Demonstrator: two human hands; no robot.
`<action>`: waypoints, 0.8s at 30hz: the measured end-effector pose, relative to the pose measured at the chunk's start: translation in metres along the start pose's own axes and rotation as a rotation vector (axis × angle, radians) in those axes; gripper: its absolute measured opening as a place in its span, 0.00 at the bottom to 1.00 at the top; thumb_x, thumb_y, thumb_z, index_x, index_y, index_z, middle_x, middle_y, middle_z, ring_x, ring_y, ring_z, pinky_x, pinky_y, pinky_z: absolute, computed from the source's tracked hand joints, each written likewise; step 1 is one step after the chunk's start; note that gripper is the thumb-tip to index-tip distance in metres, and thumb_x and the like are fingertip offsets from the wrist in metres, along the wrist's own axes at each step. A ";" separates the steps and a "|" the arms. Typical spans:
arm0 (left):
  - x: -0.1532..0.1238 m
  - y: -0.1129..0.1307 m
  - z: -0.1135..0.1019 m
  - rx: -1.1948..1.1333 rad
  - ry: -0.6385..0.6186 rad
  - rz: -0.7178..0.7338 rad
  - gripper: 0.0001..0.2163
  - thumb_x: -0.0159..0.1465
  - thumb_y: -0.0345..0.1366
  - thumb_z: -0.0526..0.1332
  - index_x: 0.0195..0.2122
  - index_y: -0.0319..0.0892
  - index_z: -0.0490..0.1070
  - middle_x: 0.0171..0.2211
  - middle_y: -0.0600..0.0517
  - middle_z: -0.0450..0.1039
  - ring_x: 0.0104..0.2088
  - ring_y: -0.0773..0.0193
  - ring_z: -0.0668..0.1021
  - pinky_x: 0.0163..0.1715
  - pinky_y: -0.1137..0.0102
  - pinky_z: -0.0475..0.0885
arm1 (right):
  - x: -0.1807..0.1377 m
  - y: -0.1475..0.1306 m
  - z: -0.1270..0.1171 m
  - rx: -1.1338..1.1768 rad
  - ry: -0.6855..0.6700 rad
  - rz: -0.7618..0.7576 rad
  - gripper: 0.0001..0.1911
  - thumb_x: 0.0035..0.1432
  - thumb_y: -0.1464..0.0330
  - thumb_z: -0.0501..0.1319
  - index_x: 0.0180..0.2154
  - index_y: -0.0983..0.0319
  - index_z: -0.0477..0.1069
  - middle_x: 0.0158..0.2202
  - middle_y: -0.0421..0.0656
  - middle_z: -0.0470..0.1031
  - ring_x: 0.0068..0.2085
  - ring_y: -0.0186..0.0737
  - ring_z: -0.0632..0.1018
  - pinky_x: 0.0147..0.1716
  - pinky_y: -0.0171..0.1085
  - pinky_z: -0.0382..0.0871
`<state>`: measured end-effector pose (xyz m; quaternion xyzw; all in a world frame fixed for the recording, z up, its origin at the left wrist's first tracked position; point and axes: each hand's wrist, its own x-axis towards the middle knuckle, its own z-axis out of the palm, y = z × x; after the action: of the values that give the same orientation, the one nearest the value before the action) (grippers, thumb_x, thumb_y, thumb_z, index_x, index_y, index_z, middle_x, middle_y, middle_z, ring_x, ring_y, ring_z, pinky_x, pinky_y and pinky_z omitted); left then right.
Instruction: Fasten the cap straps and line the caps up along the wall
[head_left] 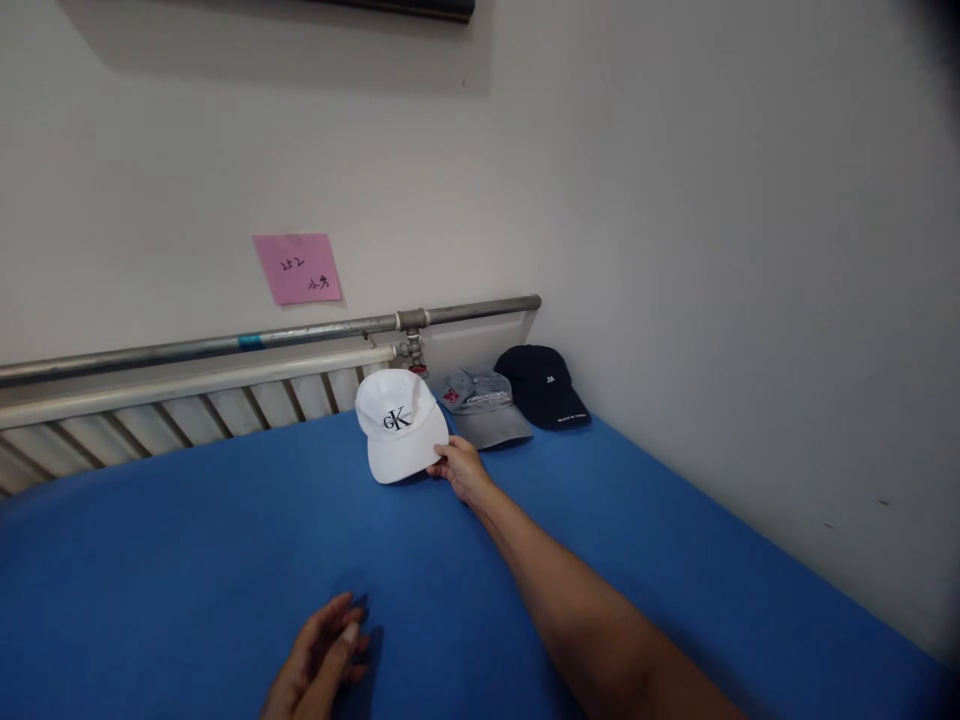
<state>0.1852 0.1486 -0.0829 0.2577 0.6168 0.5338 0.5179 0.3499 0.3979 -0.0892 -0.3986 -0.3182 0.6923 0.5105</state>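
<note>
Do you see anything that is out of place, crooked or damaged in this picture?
Nothing looks spilled or damaged. Only the pink note on the wall hangs a little crooked. The white cap, gripped at its brim by the right hand, lines up with the grey cap and the dark cap on the blue cover.

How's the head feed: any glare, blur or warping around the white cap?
Head view: soft, even light, no glare. The white cap in the right hand is sharp, its logo legible, with no obvious warping nearby. The left hand looks slightly soft and casts a faint shadow on the blue sheet. The right-side corners darken.
</note>
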 end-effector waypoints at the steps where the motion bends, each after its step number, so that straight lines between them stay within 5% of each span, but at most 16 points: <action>1: 0.000 0.001 -0.001 0.003 -0.020 -0.020 0.18 0.49 0.42 0.72 0.41 0.46 0.78 0.50 0.42 0.75 0.48 0.45 0.77 0.43 0.61 0.76 | -0.001 0.000 -0.001 0.000 0.008 -0.004 0.06 0.63 0.69 0.59 0.38 0.66 0.69 0.30 0.37 0.70 0.25 0.28 0.72 0.23 0.29 0.70; 14: 0.003 -0.006 -0.002 0.174 -0.093 -0.020 0.32 0.51 0.47 0.68 0.54 0.37 0.66 0.57 0.37 0.68 0.54 0.48 0.74 0.48 0.64 0.73 | -0.012 -0.007 0.007 0.081 -0.008 -0.117 0.07 0.50 0.76 0.62 0.32 0.62 0.65 0.24 0.36 0.71 0.23 0.31 0.73 0.21 0.31 0.73; 24: 0.007 -0.010 -0.005 0.310 -0.161 -0.014 0.36 0.53 0.52 0.63 0.58 0.38 0.59 0.60 0.39 0.64 0.58 0.53 0.70 0.53 0.65 0.69 | -0.012 -0.001 -0.003 -0.219 0.092 -0.124 0.03 0.57 0.75 0.58 0.36 0.65 0.66 0.26 0.37 0.71 0.22 0.30 0.74 0.22 0.31 0.72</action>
<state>0.1804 0.1495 -0.0956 0.3721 0.6501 0.4061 0.5235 0.3544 0.3869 -0.0874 -0.4630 -0.3921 0.6013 0.5199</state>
